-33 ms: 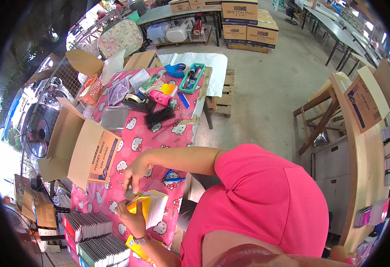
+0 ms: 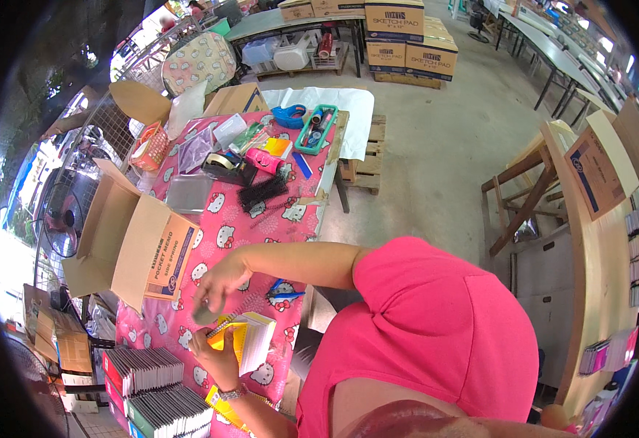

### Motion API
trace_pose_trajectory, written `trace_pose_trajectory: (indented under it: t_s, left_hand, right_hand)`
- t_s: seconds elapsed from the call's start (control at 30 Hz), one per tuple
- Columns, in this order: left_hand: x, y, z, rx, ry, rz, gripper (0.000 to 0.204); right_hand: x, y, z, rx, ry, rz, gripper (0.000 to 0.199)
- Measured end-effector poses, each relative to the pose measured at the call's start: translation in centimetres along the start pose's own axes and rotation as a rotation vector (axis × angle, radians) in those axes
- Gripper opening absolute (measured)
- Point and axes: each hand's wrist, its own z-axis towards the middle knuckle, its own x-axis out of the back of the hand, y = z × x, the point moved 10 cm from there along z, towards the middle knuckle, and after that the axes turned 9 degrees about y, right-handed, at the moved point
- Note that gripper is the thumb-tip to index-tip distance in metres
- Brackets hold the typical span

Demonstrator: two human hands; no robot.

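My left hand [image 2: 217,359], with a band at its wrist, grips a small yellow-covered spiral notebook [image 2: 255,342] near the table's front edge. Its white pages fan toward me, and a wire coil [image 2: 222,323] runs along its upper edge. Just above that coil, my right hand [image 2: 218,286] has its fingers closed on a small grey object [image 2: 205,315], blurred and hard to identify. Beside the notebook lie blue-handled scissors or a similar tool [image 2: 285,294]. Another yellow spiral notebook [image 2: 226,411] is partly hidden under my left forearm.
Stacks of black-coiled notebooks [image 2: 160,398] stand at lower left. An opened cardboard box [image 2: 155,252] sits on the table's left side. Farther back are a tape dispenser [image 2: 229,169], black wire coils [image 2: 262,192] and a green tray [image 2: 316,130]. A pink patterned cloth [image 2: 224,212] covers the table.
My right hand has shifted slightly left with the grey object. The left hand and the notebook stay in place.
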Motion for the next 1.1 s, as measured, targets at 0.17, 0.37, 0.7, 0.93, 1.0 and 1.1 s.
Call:
trace_pose_trajectory:
  t_s: [0.17,0.37,0.7,0.93,1.0,1.1]
  left_hand:
    - [0.4,-1.0,-0.3,0.065,-0.006,-0.048,0.045]
    - [0.9,-1.0,0.0,0.063,0.023,-0.084,0.032]
    - [1.9,-4.1,-0.9,0.163,-0.011,-0.137,0.019]
    - [1.4,-5.3,-0.6,0.190,-0.026,-0.225,0.021]
    - [1.0,-7.3,-1.9,0.269,0.000,-0.321,0.020]
    - [0.9,-9.0,-3.0,0.341,0.011,-0.321,0.018]
  right_hand:
    - [-1.7,0.2,0.6,-0.088,-0.089,-0.247,0.048]
    - [0.7,1.7,1.7,-0.117,-0.007,-0.503,0.047]
    - [-1.9,0.8,2.9,-0.051,-0.131,0.062,0.052]
    - [0.0,2.6,4.4,-0.186,-0.055,-0.462,0.054]
    - [-1.8,1.2,4.5,-0.059,-0.095,0.031,0.052]
    - [-1.2,2.3,5.0,-0.080,-0.079,-0.037,0.044]
